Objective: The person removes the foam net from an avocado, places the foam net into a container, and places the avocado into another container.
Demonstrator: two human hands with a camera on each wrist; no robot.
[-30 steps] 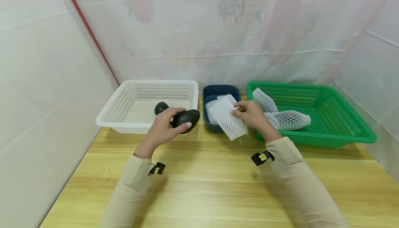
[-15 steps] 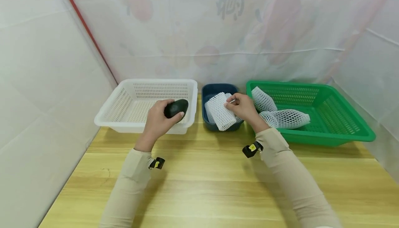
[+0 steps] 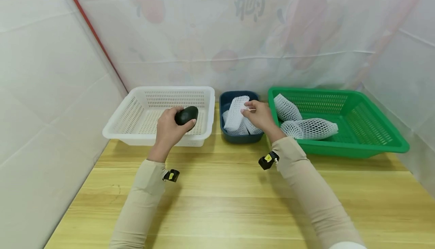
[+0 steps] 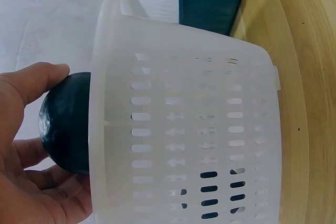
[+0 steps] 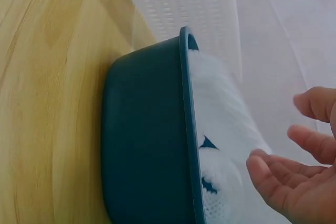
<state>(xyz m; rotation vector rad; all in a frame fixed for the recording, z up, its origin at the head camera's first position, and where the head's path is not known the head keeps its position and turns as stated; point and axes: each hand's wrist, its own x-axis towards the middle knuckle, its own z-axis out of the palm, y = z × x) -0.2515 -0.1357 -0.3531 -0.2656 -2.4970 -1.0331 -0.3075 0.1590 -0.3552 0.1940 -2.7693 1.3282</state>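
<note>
My left hand [image 3: 168, 126] holds a dark green avocado [image 3: 187, 115] over the front wall of the white basket [image 3: 136, 140]. In the left wrist view, the thumb and fingers curl around the avocado [image 4: 65, 124]. Dark patches behind the slots suggest something else inside the basket; its kind is hidden. My right hand [image 3: 261, 116] is over the small navy bin [image 3: 242, 139], beside a white foam net sleeve [image 3: 236, 113] lying on other sleeves. In the right wrist view, the right hand's fingers [image 5: 312, 140] are spread and apart, near the sleeve's edge with nothing pinched between them.
At the right stands a green basket [image 3: 340, 149] with several foam net sleeves [image 3: 317, 129] at its left side; their contents cannot be made out. Wooden tabletop [image 3: 210, 196] extends in front of the containers. White sheeting [image 3: 190, 33] hangs behind and at both sides.
My left hand has moved the avocado left, over the white basket. The right hand has moved the foam net sleeve left and back onto the navy bin's pile, and its fingers have let go.
</note>
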